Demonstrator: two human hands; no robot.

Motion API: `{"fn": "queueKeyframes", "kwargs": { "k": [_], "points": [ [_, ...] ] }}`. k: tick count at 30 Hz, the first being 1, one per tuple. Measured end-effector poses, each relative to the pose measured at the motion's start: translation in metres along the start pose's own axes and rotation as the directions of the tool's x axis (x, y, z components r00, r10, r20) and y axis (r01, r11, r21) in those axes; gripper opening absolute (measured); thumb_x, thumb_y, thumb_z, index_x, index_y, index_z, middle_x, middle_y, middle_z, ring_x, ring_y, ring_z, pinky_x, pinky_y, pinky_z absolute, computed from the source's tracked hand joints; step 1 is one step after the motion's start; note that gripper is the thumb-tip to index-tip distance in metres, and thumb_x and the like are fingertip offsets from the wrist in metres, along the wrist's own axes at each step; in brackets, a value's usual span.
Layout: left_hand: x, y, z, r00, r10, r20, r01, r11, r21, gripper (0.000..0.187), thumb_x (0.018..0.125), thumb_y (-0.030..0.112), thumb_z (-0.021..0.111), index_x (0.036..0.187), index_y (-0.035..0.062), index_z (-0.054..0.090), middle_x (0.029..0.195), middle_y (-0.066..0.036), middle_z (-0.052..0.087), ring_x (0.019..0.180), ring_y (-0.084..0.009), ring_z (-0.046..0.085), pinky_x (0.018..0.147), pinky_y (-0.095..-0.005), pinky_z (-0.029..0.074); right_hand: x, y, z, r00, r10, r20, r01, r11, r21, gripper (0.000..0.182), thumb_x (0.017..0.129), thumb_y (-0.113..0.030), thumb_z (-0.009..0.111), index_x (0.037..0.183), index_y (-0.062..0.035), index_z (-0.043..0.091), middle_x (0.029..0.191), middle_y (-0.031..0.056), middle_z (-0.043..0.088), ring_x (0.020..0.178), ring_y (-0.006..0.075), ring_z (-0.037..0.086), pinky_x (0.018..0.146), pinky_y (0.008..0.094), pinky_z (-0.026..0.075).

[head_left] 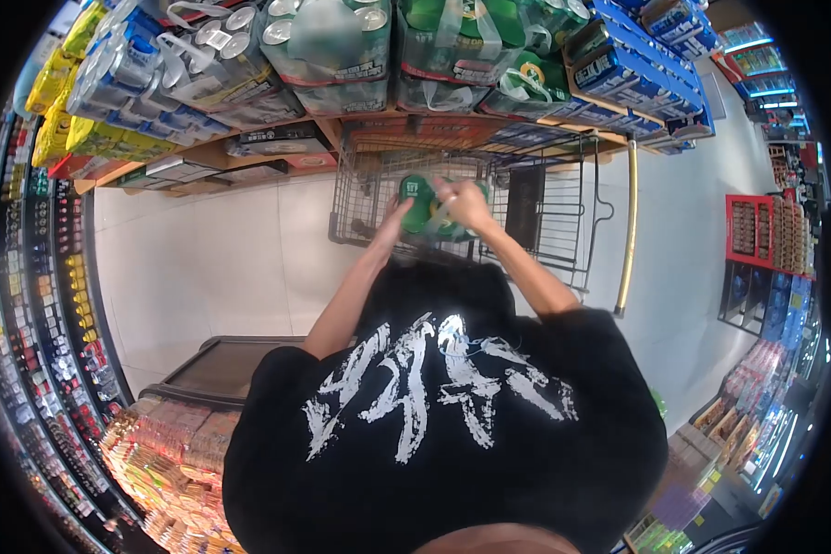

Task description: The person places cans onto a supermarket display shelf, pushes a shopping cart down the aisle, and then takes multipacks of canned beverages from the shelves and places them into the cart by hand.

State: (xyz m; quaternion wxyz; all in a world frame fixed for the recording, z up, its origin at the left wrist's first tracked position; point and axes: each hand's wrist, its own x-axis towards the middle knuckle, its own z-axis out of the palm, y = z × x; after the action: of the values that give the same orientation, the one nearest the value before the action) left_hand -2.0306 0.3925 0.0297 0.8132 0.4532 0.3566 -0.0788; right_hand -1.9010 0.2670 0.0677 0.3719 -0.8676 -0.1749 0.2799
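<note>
A green multipack of cans (417,205) in clear plastic wrap is in or just over the basket of a wire shopping cart (343,198). My left hand (395,220) presses against the pack's left side, fingers along its edge. Across its top right, my right hand (466,203) is closed on the pack, a little blurred. Both forearms reach forward from my black T-shirt (443,415) with white brush lettering. The cart's yellow handle bar (628,231) stands to the right of my right hand.
Ahead, a wooden display shelf (369,122) carries wrapped can packs, with blue cartons (632,69) at its right. Pale floor tiles (203,268) lie to the left. Behind me at left are a dark bin (235,365) and stacked packaged goods (171,462). Red crates (750,229) stand far right.
</note>
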Motion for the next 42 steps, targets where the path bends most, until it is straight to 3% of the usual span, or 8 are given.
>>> {"fn": "queueKeyframes", "kwargs": {
  "k": [4, 8, 14, 26, 27, 32, 39, 42],
  "points": [
    [0.084, -0.082, -0.043, 0.975, 0.220, -0.018, -0.172, 0.812, 0.558, 0.069, 0.097, 0.039, 0.049, 0.152, 0.0068, 0.021, 0.144, -0.023, 0.044, 0.134, -0.0343, 0.042, 0.106, -0.0389, 0.036, 0.034, 0.051, 0.038, 0.978, -0.090, 0.188, 0.129, 0.970, -0.208, 0.054, 0.095, -0.039, 0.055, 0.068, 0.0063, 0.065, 0.075, 0.0312, 0.062, 0.080, 0.0482, 0.062, 0.075, 0.0528, 0.049],
    [0.088, -0.112, -0.070, 0.934, 0.225, 0.277, -0.348, 0.747, 0.566, 0.065, 0.095, 0.031, 0.053, 0.153, 0.0217, 0.025, 0.149, -0.023, 0.035, 0.139, -0.0343, 0.034, 0.111, -0.0408, 0.031, 0.052, 0.106, 0.066, 0.957, -0.068, 0.284, 0.169, 0.921, -0.350, 0.047, 0.095, -0.035, 0.055, 0.074, 0.0054, 0.067, 0.076, 0.0300, 0.063, 0.081, 0.0470, 0.064, 0.073, 0.0526, 0.050],
    [0.117, -0.142, -0.040, 0.956, -0.266, 0.123, -0.078, 0.175, 0.981, 0.067, 0.088, 0.041, 0.060, 0.148, 0.0282, 0.036, 0.154, -0.022, 0.024, 0.136, -0.0390, 0.037, 0.112, -0.0446, 0.034, 0.043, 0.147, 0.089, 0.955, 0.023, 0.297, 0.105, 0.907, -0.409, 0.045, 0.096, -0.036, 0.052, 0.086, 0.0037, 0.070, 0.086, 0.0295, 0.066, 0.085, 0.0457, 0.065, 0.079, 0.0512, 0.052],
    [0.164, -0.165, 0.004, 0.790, -0.588, 0.175, 0.110, 0.417, 0.902, 0.074, 0.084, 0.045, 0.064, 0.147, 0.0130, 0.041, 0.160, -0.018, 0.013, 0.144, -0.0349, 0.026, 0.115, -0.0410, 0.029, 0.035, 0.235, 0.054, 0.954, 0.045, 0.295, 0.089, 0.900, -0.427, 0.034, 0.097, -0.028, 0.049, 0.094, 0.0006, 0.067, 0.090, 0.0290, 0.065, 0.088, 0.0455, 0.064, 0.079, 0.0535, 0.051],
    [0.163, -0.159, 0.016, 0.808, -0.572, 0.139, 0.031, 0.277, 0.960, 0.076, 0.085, 0.047, 0.062, 0.149, 0.0149, 0.036, 0.160, -0.017, 0.014, 0.146, -0.0333, 0.022, 0.118, -0.0415, 0.024, 0.031, 0.262, 0.067, 0.961, -0.021, 0.277, 0.146, 0.888, -0.437, 0.035, 0.097, -0.029, 0.049, 0.092, 0.0007, 0.067, 0.088, 0.0294, 0.065, 0.086, 0.0455, 0.064, 0.078, 0.0530, 0.052],
    [0.156, -0.153, 0.047, 0.862, -0.477, 0.174, -0.006, 0.333, 0.943, 0.082, 0.086, 0.048, 0.061, 0.153, 0.0205, 0.024, 0.161, -0.013, 0.014, 0.147, -0.0319, 0.018, 0.119, -0.0419, 0.020, 0.032, 0.297, 0.068, 0.940, -0.050, 0.337, 0.215, 0.855, -0.471, 0.018, 0.088, -0.008, 0.049, 0.091, -0.0017, 0.065, 0.086, 0.0237, 0.066, 0.082, 0.0389, 0.067, 0.073, 0.0489, 0.054],
    [0.165, -0.176, 0.060, 0.940, -0.216, 0.266, -0.187, 0.328, 0.926, 0.080, 0.083, 0.037, 0.065, 0.152, 0.0291, 0.024, 0.159, -0.010, 0.021, 0.143, -0.0343, 0.026, 0.114, -0.0475, 0.030, 0.028, 0.279, 0.049, 0.905, -0.007, 0.425, 0.221, 0.861, -0.458, 0.019, 0.085, -0.008, 0.054, 0.100, -0.0036, 0.065, 0.090, 0.0230, 0.066, 0.084, 0.0389, 0.067, 0.075, 0.0480, 0.055],
    [0.172, -0.175, 0.067, 0.874, -0.345, 0.341, -0.248, 0.287, 0.925, 0.076, 0.086, 0.035, 0.063, 0.151, 0.0286, 0.024, 0.152, -0.014, 0.036, 0.138, -0.0344, 0.038, 0.111, -0.0436, 0.036, 0.018, 0.291, 0.050, 0.904, 0.059, 0.424, 0.171, 0.859, -0.482, 0.029, 0.085, -0.013, 0.057, 0.113, -0.0065, 0.062, 0.099, 0.0226, 0.066, 0.091, 0.0375, 0.066, 0.081, 0.0472, 0.054]
  ]
}}
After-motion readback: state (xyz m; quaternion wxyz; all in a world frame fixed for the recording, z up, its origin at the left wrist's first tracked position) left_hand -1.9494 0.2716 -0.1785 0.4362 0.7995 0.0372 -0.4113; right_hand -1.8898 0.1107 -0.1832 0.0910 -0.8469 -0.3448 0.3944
